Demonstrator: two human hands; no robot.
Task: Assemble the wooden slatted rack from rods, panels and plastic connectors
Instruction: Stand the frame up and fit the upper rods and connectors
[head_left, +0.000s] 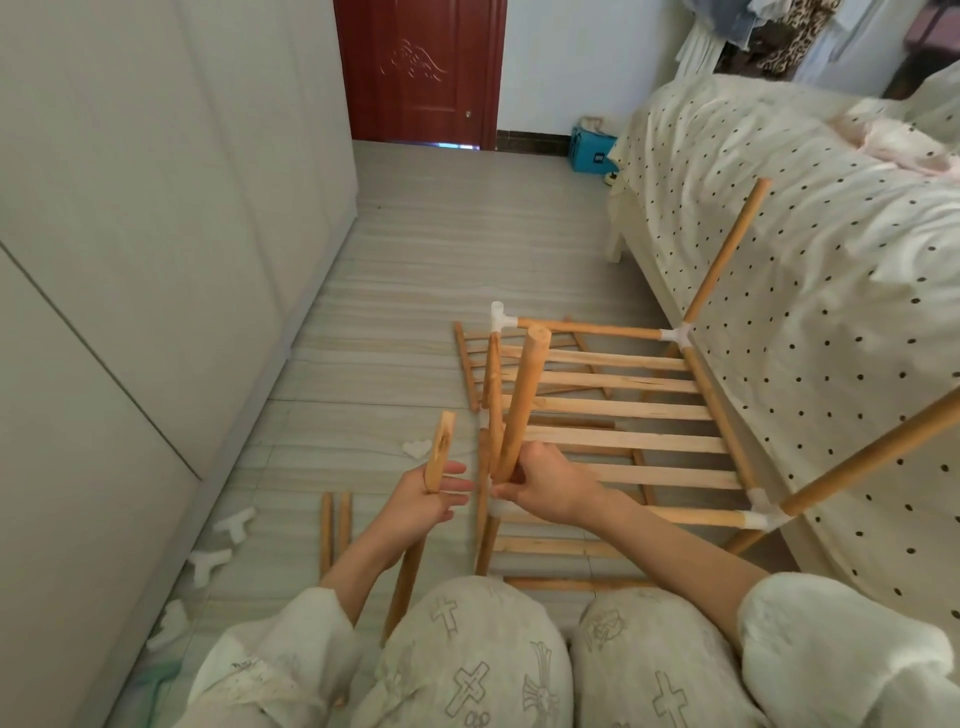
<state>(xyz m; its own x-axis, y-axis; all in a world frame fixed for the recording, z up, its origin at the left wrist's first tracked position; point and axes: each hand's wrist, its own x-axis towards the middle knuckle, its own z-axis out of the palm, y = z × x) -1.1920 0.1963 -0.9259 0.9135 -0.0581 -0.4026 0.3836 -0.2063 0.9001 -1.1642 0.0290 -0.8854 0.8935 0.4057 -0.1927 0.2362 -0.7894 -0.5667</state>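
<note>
The right hand (545, 488) gripped an upright wooden rod (522, 400) beside the slatted rack (623, 410); the left hand (426, 499), fingers mostly straight, pinched another rod (439, 452).

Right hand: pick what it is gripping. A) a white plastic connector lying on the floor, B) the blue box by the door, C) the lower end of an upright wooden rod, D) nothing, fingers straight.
C: the right hand curls its fingers round the lower end of the upright wooden rod, beside the rack's near-left corner.
</note>
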